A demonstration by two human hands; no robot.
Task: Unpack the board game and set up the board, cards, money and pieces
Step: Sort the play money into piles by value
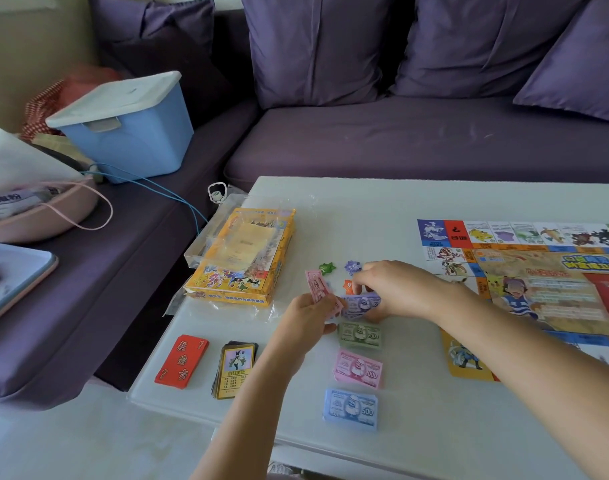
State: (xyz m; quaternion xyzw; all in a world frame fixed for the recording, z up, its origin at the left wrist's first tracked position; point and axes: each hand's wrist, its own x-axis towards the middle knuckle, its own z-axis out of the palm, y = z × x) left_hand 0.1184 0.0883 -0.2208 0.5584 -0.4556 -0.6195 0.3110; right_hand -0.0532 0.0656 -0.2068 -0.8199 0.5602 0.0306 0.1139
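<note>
Head view: we are sorting the money into piles at the middle of the frame. Our left hand [311,315] grips a fan of pink notes [317,285], tilted up off the desk [400,202]. Our right hand [389,289] curls over the purple notes [360,304] and pinches them just above the green pile [360,336]. Below that lie the pink pile [358,368] and the blue pile [351,408], forming a column.

To do this step well, we should probably:
- set the purple notes down squarely at the top of that column, with their edges lined up
- keep them from overlapping the green pile
- keep them clear of the orange star piece [348,285], which sits right at our fingertips and could be buried or knocked
- add the loose pink notes to the pink pile, which looks like their match

The green star piece [327,268] and purple star piece [352,266] lie just above. The board [538,271] is already spread at right. The red card deck [182,361] and character card deck [234,368] sit at lower left, and the yellow box [242,261] is above them.
</note>
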